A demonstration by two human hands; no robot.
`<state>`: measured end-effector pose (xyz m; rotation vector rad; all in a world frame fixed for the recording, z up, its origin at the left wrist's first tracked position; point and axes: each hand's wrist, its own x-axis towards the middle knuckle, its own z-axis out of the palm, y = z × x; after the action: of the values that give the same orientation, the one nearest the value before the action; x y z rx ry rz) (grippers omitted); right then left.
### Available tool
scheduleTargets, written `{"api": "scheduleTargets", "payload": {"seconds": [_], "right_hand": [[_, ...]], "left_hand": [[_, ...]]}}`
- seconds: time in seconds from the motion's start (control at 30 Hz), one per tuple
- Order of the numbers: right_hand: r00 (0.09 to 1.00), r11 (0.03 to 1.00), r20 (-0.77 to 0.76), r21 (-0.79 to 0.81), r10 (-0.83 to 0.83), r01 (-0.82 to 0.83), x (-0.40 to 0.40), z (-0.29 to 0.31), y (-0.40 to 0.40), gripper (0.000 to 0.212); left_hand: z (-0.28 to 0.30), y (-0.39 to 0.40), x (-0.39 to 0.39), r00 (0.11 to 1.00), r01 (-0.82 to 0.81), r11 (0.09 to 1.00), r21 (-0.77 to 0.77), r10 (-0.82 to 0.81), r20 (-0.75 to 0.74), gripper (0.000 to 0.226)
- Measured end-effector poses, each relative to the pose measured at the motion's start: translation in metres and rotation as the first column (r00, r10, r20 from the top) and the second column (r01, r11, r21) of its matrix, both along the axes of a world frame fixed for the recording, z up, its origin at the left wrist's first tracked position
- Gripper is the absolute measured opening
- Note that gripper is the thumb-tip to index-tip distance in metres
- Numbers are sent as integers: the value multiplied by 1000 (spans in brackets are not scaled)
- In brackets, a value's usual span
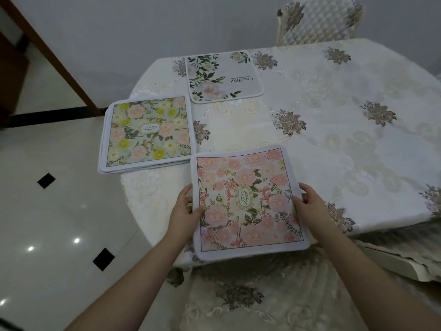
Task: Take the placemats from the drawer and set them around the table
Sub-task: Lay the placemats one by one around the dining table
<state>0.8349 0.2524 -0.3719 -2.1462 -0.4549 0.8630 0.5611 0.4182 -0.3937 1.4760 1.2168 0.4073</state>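
Both hands, left hand [185, 209] and right hand [310, 203], pinch the pink placemat [248, 201] by its sides, seemingly just above the counter's [346, 144] near edge; lower it flat, square to that edge.

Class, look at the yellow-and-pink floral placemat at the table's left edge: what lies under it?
Under the yellow-and-pink floral placemat, more mat edges show stacked at its near side, so it tops a pile resting on the floral tablecloth. Their patterns and exact count are covered.

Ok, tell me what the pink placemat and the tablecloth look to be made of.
Pink placemat: probably soft printed fabric, matte, with a thick rounded white border; it bends slightly between the hands. Tablecloth: seemingly woven cloth with a faint sheen, embroidered flowers and cutwork scrolls, draping over the edge.
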Motion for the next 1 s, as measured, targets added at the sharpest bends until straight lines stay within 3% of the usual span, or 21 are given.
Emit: {"api": "scheduleTargets", "payload": {"seconds": [0.47,0.63,0.77,0.87,1.0], "right_hand": [[969,983,167,-23,181,-180,37,-32,12,37],[938,975,272,-103,217,-195,40,-43,16,44],[924,989,356,-89,142,-118,30,-48,18,51],[856,986,490,-92,164,-136,18,-54,26,51],[865,968,446,-19,231,-250,4,-46,51,47]], "left_hand": [[-14,-10,19,980,-9,992,124,33,-198,70],[-8,-3,21,967,6,984,178,40,-252,52],[-12,4,21,965,-19,981,193,69,-255,47],[-18,5,21,965,-37,978,207,89,-246,45],[-21,11,20,969,-47,953,298,117,-219,49]]}}
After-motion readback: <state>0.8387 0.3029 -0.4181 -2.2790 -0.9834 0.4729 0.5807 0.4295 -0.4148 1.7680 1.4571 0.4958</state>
